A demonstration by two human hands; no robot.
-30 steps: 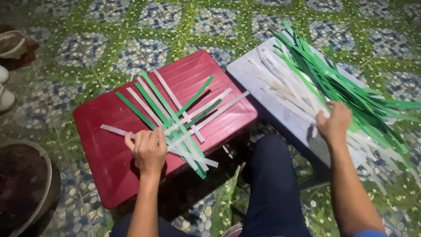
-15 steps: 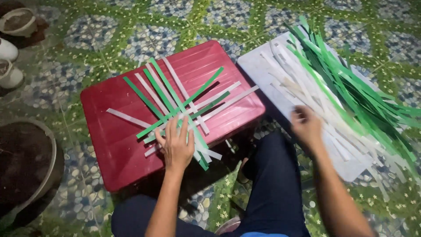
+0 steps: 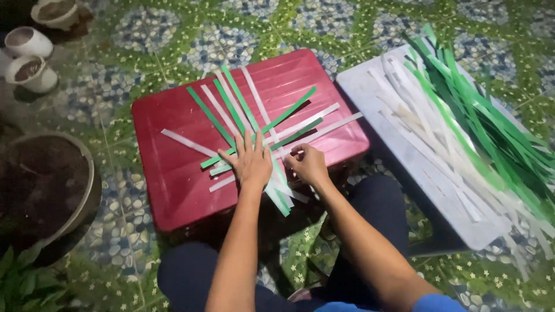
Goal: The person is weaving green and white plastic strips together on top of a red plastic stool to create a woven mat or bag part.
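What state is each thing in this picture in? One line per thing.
Left hand: flat, pressing the crossed strips.
Right hand: pinching a white strip.
Crossed strips: interlaced on the red stool.
Red stool: upright.
Loose strips: heaped on the grey stool.
Grey stool: upright.

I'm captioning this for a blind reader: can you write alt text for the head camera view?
A seated person's left hand presses flat on crossed green and white strips on a red plastic stool, while the right hand pinches a white strip's end. A loose pile of strips lies on a grey stool to the right.
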